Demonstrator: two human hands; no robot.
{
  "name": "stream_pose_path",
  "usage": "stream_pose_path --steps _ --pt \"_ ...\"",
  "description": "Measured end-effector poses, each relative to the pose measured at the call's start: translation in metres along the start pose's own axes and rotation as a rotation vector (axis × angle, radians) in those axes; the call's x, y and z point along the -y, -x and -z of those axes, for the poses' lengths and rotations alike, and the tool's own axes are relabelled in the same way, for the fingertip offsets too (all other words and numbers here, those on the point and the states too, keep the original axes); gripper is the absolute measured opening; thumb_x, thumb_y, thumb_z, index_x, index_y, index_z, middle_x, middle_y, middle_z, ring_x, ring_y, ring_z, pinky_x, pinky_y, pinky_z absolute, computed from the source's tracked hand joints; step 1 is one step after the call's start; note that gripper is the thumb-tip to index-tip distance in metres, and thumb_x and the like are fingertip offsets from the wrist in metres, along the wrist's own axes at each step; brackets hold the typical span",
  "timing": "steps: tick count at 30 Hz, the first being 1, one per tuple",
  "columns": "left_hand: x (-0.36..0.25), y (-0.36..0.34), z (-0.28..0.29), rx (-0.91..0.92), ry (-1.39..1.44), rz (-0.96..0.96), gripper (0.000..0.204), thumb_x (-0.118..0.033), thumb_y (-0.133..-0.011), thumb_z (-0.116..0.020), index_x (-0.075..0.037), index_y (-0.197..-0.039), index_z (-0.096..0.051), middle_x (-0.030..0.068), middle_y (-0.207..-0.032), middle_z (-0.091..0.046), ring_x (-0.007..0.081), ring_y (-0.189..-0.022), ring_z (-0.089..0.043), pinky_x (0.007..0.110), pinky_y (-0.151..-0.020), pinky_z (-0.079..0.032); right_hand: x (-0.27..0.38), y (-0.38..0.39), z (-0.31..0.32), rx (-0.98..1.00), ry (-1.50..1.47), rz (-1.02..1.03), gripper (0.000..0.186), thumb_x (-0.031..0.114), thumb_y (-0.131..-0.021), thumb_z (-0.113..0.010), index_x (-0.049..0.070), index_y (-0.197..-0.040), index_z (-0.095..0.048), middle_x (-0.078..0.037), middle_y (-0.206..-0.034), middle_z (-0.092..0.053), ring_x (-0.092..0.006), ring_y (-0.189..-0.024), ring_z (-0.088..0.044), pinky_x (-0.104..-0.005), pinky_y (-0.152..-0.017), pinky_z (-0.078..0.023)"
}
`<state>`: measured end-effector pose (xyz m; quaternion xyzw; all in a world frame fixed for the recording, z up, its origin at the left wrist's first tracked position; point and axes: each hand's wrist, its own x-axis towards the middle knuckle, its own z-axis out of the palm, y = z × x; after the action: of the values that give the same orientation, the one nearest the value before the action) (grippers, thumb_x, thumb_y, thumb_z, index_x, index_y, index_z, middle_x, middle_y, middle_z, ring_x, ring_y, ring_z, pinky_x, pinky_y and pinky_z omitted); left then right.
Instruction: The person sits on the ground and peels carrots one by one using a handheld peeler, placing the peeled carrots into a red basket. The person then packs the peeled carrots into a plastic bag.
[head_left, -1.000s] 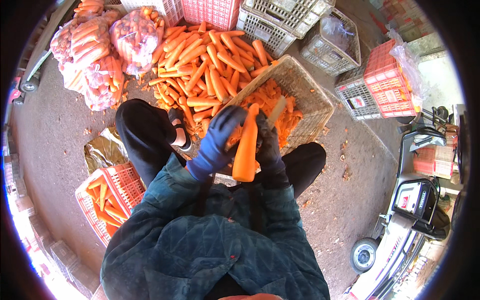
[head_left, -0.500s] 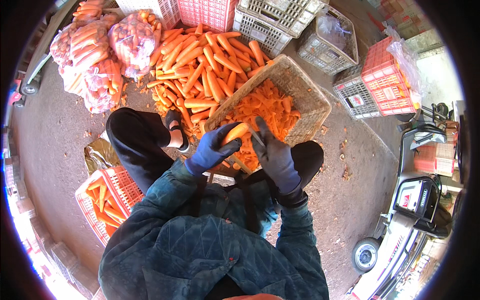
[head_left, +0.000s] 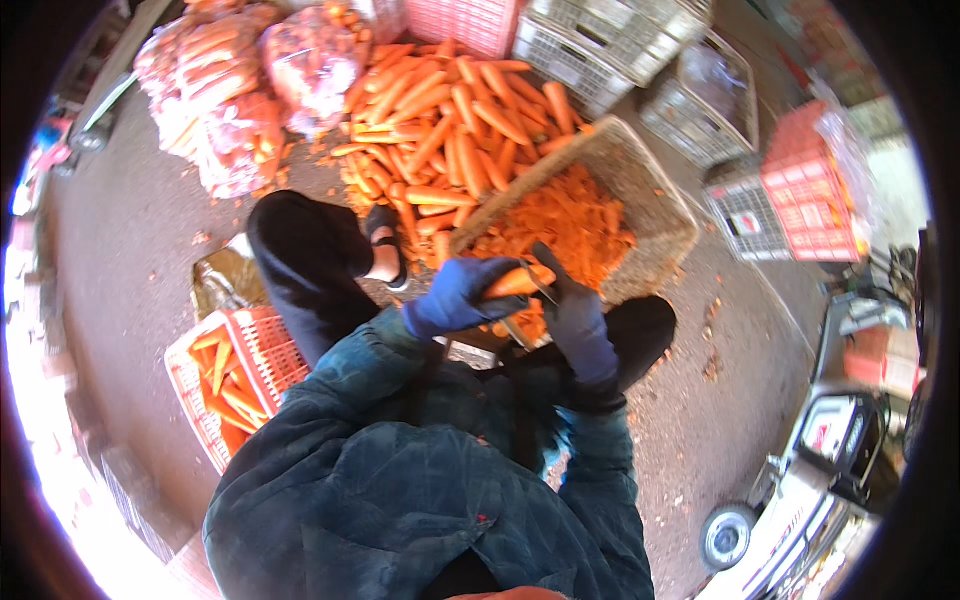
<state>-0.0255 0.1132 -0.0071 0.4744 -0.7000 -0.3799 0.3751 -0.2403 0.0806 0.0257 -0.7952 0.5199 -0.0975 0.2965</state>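
Note:
My left hand (head_left: 452, 298), in a blue glove, is wrapped round a thick carrot (head_left: 517, 284) over my lap. Its orange end points to the right. In a dark-palmed glove, my right hand (head_left: 577, 318) closes on a thin metal peeler (head_left: 547, 291) held against that end of the carrot; most of the tool is hidden by the fingers. Just beyond both hands stands a dirty pale crate (head_left: 655, 195), tilted in view, with a heap of orange peelings (head_left: 575, 228) inside. A large pile of carrots (head_left: 450, 135) lies on the ground to its left.
Clear bags of carrots (head_left: 225, 75) sit at the far left. A red basket (head_left: 268, 345) of carrots is beside my left leg. Stacked grey crates (head_left: 575, 70) and a red crate (head_left: 805, 185) stand beyond and right. A wheeled machine (head_left: 800, 480) is at the lower right.
The whole view has shifted, so surroundings appear farther right and slightly lower. The carrot has turned from slanting upward to lying nearly level, and the right hand stays at its end.

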Motion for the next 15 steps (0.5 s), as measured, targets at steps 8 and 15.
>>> stream_pose_path --steps 8,15 --pt "-0.044 -0.017 0.016 -0.136 0.239 -0.440 0.052 -0.030 -0.076 -0.085 -0.005 -0.117 -0.067 0.0121 -0.106 -0.071 0.0306 -0.095 -0.069 0.038 -0.083 -0.054 -0.011 0.001 0.031 0.024 -0.442 -0.193 0.038 0.033 -0.102 -0.049 0.005 -0.125 -0.061 -0.016 -0.106 -0.071 -0.0251 -0.091 -0.069 -0.0380 -0.082 -0.053" --pt "-0.056 -0.021 -0.052 0.045 0.040 -0.700 0.034 -0.021 -0.089 -0.069 -0.016 -0.122 -0.065 0.0092 -0.129 -0.060 0.0331 -0.131 -0.048 0.050 -0.109 -0.039 0.020 0.024 -0.004 -0.224 -1.221 -0.191 0.036 0.032 -0.102 -0.052 0.004 -0.125 -0.060 -0.011 -0.107 -0.067 -0.0217 -0.096 -0.064 -0.0350 -0.087 -0.050"
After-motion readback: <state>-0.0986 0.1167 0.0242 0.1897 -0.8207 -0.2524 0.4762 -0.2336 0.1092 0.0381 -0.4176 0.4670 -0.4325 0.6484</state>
